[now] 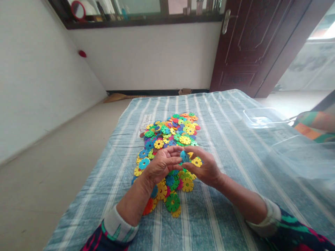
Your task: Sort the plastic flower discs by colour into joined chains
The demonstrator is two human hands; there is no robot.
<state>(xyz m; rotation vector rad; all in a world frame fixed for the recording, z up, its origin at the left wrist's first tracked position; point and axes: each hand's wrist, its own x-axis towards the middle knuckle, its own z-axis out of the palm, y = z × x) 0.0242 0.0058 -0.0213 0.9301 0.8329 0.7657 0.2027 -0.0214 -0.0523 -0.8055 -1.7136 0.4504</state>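
A heap of flat, round, notched plastic discs (170, 139) in yellow, green, blue, red and orange lies on a blue-and-white striped cloth (225, 139). My left hand (162, 164) and my right hand (205, 167) meet just above the near part of the heap. Between their fingertips they pinch a blue disc (184, 156). A yellow disc (196, 161) shows right behind my right fingers; whether they hold it too I cannot say. Both sleeves are dark with coloured patterns and pale cuffs.
A clear plastic tub (264, 116) stands on the cloth at the right, with another clear container (300, 153) nearer me. A striped bundle (316, 125) lies at the far right. Bare floor lies left, a white wall and a dark wooden door (251, 45) beyond.
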